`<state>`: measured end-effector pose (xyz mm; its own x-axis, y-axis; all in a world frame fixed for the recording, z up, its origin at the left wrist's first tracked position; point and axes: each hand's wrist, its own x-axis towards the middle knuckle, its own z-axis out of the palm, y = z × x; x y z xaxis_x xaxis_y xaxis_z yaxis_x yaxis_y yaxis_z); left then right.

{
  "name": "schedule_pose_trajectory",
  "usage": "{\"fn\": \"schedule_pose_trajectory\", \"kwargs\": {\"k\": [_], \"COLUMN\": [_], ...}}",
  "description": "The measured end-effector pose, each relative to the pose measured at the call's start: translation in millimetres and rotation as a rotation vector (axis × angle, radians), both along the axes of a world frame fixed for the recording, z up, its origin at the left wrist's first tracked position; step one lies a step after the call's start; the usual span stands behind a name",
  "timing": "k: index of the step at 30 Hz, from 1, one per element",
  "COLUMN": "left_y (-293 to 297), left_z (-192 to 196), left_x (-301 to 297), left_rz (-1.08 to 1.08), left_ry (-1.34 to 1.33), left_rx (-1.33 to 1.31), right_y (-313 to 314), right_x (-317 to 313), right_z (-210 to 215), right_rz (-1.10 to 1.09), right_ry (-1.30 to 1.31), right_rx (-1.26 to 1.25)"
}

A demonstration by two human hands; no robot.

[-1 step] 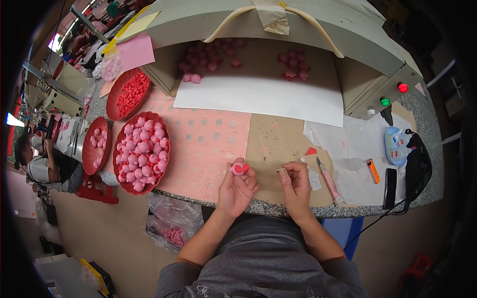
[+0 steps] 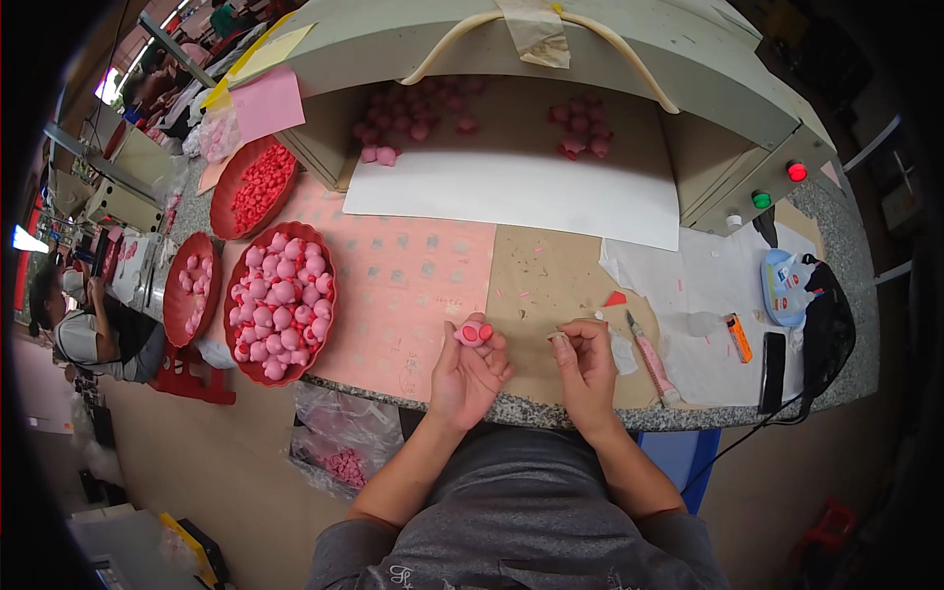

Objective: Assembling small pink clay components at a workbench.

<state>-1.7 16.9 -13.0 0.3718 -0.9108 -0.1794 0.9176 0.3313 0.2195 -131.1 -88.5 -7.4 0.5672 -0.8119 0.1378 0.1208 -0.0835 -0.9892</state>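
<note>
A small pink toy figure with red oval parts (image 2: 474,333) is held between the thumb and fingers of my left hand (image 2: 466,382), palm turned up, above the table's near edge. To its right, my right hand (image 2: 588,374) is closed in a pinch around a tiny pale piece (image 2: 557,337), too small to name. The two hands are apart. Beside my right hand lie a craft knife with a pink handle (image 2: 651,359) and a scrap of white paper (image 2: 621,352). A red triangular piece (image 2: 615,298) is just beyond.
Left, a red tray (image 2: 331,324) is heaped with pink figures; two more red trays (image 2: 217,225) (image 2: 173,329) hold small parts. Ahead stands a grey hooded machine (image 2: 393,59) with figures inside on a white sheet (image 2: 511,202). Right lie an orange box (image 2: 738,339), a phone (image 2: 773,374) and a blue container (image 2: 777,310).
</note>
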Motion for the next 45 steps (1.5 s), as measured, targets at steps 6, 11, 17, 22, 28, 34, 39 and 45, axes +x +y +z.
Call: {"fn": "schedule_pose_trajectory", "kwargs": {"k": [6, 11, 17, 22, 28, 34, 39, 45], "left_y": [1, 14, 52, 107, 132, 129, 116, 139], "left_z": [-1, -1, 56, 78, 64, 55, 51, 68], "left_x": [3, 8, 67, 140, 173, 150, 146, 180], "left_rz": [-0.008, 0.002, 0.499, 0.823, 0.621, 0.503, 0.361, 0.43], "left_ry": [-0.022, -0.095, -0.662, -1.497, -2.075, -2.388, -2.535, -2.307], "left_rx": [0.011, 0.013, 0.222, 0.885, 1.635, 1.418, 1.206, 1.26], "right_y": [1, 4, 6, 5, 5, 18, 14, -14], "right_x": [4, 3, -5, 0, 4, -3, -45, -105], "right_z": [-6, -14, -8, -8, -8, 7, 32, 33], "right_rz": [0.02, 0.077, 0.084, 0.118, 0.11, 0.111, 0.066, -0.193], "right_ry": [-0.001, 0.071, 0.021, 0.031, 0.049, 0.049, 0.087, 0.144], "right_rx": [-0.038, -0.079, 0.017, -0.035, -0.071, -0.337, -0.412, -0.463]}}
